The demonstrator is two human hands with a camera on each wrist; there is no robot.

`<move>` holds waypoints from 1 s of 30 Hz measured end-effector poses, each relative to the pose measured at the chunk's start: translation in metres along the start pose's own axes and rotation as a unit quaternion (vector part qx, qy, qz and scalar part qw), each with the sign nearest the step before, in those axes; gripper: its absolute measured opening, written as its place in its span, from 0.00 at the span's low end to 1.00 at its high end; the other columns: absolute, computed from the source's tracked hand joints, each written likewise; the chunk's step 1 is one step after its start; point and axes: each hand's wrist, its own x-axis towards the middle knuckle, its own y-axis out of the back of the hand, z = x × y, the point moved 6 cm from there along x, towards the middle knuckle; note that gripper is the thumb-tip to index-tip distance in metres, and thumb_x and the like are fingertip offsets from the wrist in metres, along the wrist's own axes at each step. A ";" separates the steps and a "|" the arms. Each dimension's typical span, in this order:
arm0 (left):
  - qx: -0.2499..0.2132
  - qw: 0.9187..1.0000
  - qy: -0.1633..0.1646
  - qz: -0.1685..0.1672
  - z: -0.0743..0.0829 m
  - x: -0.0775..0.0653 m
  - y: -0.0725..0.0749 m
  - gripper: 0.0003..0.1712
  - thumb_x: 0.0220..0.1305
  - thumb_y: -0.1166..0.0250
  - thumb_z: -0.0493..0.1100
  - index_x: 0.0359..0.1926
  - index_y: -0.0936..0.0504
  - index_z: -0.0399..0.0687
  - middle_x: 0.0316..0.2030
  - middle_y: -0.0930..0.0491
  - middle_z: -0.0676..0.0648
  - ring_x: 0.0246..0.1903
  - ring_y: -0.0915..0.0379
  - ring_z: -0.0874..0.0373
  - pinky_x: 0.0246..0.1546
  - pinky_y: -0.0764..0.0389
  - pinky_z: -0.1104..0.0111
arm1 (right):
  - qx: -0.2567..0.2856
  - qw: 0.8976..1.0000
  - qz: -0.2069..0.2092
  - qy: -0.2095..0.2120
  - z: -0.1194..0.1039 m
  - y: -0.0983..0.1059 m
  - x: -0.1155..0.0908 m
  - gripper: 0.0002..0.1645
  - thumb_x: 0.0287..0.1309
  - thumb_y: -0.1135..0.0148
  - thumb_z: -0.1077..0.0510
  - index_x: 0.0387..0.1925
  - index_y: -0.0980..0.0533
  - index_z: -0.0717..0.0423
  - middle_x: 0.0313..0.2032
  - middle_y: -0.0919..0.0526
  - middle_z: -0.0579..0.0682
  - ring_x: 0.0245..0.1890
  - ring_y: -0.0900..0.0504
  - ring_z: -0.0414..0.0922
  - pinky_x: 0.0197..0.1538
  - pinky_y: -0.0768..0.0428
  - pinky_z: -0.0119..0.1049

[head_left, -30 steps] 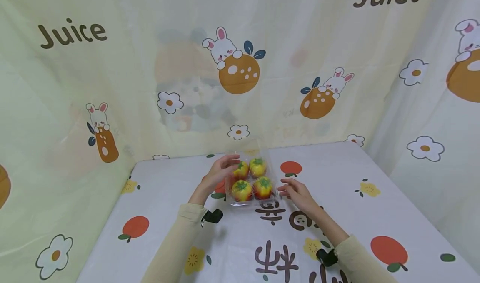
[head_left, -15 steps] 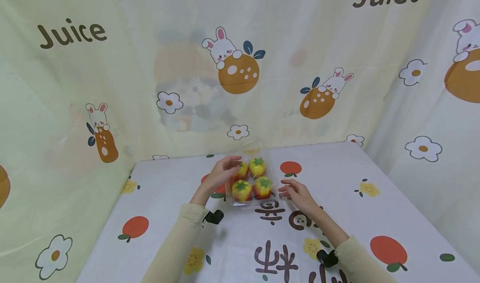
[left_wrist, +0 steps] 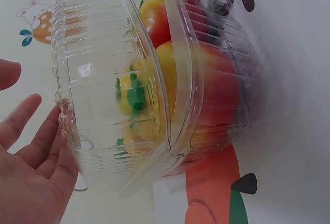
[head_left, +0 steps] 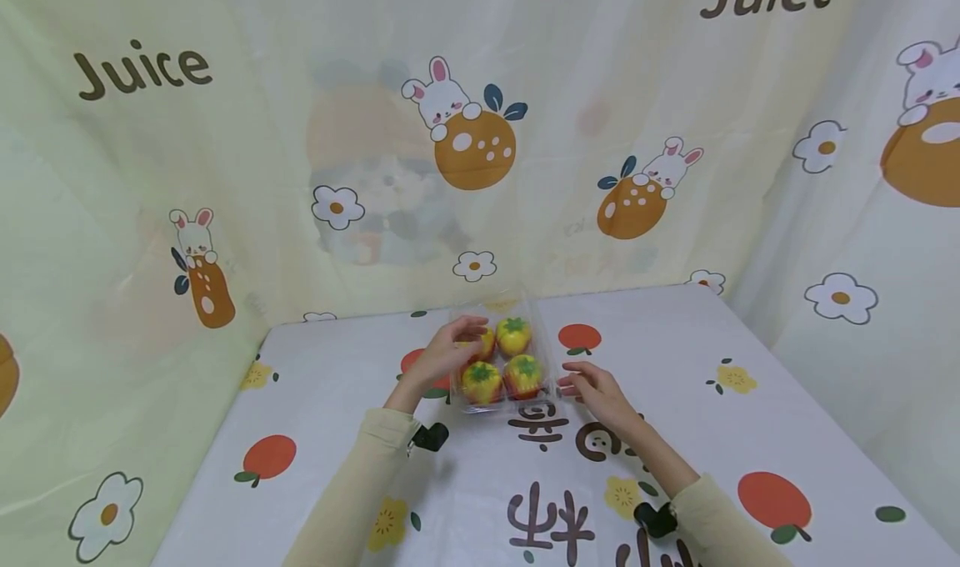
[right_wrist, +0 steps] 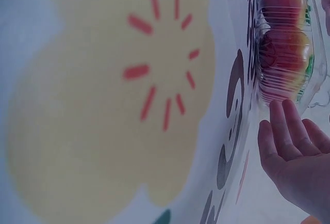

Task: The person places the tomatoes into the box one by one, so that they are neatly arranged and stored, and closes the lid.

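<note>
A clear plastic clamshell box (head_left: 489,409) lies on the table, its hinged lid (left_wrist: 90,48) partly lowered over the base. Inside sit several yellow-and-red toy fruits (head_left: 522,375) with green leafy tops; their exact kind is unclear. My left hand (head_left: 444,352) is at the box's left side, loosely bent. In the left wrist view, its fingertips (left_wrist: 58,114) touch the outside of the lid while the thumb stands apart. My right hand (head_left: 597,390) rests near the box's right side, fingers relaxed. From the right wrist, those fingers (right_wrist: 281,131) appear close to the base; contact cannot be told.
A white tablecloth (head_left: 315,517) printed with fruit, flowers and dark lettering covers the table. Patterned curtains (head_left: 562,242) close off the back and both sides, and the back one meets the table edge just behind the box. Dark wrist straps (head_left: 655,519) show at the sleeves.
The left hand has moved slightly down and toward the box, and the lid leans lower than before. My right hand and the fruits stay about where they were.
</note>
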 end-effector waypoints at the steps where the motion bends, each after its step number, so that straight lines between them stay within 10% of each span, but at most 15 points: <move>1: 0.005 1.000 0.000 -0.002 -0.001 0.000 -0.001 0.24 0.68 0.41 0.40 0.64 0.27 0.44 0.59 0.25 0.37 0.57 0.27 0.45 0.58 0.27 0.52 | 0.000 1.000 0.000 0.000 0.000 0.000 0.000 0.22 0.75 0.56 0.61 0.63 0.33 0.70 0.49 0.19 0.68 0.50 0.18 0.61 0.54 0.22 0.54; 30: 0.144 0.989 -0.026 -0.023 -0.003 0.001 -0.019 0.27 0.68 0.38 0.42 0.65 0.29 0.42 0.59 0.24 0.40 0.59 0.28 0.48 0.59 0.26 0.54 | -0.025 0.998 -0.052 0.006 0.001 -0.002 -0.005 0.20 0.73 0.51 0.56 0.48 0.22 0.70 0.47 0.17 0.63 0.48 0.18 0.57 0.52 0.20 0.49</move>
